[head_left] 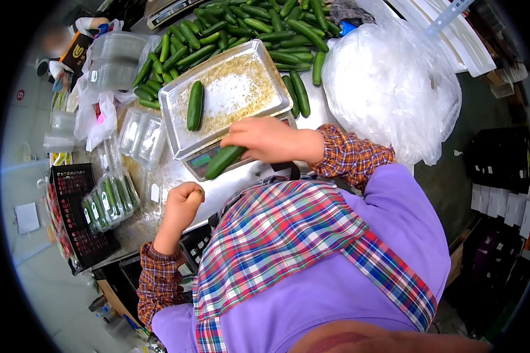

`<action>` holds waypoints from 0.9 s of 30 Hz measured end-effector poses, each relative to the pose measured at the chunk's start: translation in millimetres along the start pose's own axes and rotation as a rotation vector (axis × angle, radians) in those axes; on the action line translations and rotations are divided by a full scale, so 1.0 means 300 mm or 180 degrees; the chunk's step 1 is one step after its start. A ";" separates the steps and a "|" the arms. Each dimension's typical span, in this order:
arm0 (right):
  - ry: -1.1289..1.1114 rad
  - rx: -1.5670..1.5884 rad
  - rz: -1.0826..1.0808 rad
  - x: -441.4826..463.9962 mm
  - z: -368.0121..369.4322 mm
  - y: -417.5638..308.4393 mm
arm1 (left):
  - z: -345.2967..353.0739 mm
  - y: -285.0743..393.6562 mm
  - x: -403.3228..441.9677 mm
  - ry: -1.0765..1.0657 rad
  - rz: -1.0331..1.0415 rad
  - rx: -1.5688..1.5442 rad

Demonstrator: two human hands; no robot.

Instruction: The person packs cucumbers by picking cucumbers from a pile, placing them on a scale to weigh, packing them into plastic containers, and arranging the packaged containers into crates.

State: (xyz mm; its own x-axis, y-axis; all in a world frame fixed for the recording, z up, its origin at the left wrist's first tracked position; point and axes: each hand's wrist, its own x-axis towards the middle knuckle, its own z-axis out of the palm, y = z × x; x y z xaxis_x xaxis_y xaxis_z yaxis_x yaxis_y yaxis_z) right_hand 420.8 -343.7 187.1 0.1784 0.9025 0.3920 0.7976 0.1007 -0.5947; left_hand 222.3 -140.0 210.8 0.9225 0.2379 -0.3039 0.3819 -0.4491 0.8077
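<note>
A pale metal bench (313, 107) carries a shallow, rectangular silver metal tray (227, 88). At the tray's near edge, the right hand (264, 139) grips one end of a glossy dark-green cucumber (222, 163). Its long axis slants nearer and leftward, the free end pointing at the left hand (182, 203) — curled, apart from it, contents impossible to tell.

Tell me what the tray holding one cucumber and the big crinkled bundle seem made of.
Tray: probably metal, silvery and shiny where bare; which metal, I can't tell. Bundle: apparently thin plastic film, glossy, creased and partly see-through.
</note>
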 end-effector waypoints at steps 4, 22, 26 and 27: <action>0.0651 -0.0178 0.0676 0.007 -0.051 0.146 | -0.030 -0.081 -0.003 -0.0190 -0.1326 -0.2177; -0.0013 -0.1052 -0.0287 0.358 0.062 0.467 | 0.229 -0.255 0.003 0.0418 -0.1129 -0.1833; 0.0186 -0.0856 -0.0238 0.347 0.111 0.511 | 0.238 -0.247 -0.006 0.0444 -0.1117 -0.1927; 0.0306 -0.0835 -0.0187 0.339 0.113 0.497 | 0.243 -0.245 -0.007 0.0468 -0.1049 -0.1868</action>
State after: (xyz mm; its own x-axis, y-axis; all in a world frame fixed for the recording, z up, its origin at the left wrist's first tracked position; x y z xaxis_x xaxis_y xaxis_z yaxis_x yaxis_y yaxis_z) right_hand 538.4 -222.6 114.6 0.1712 0.8532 0.4927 0.9278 0.0285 -0.3719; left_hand 196.5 -170.2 115.4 0.7303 0.4151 -0.5425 0.5097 0.1976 0.8374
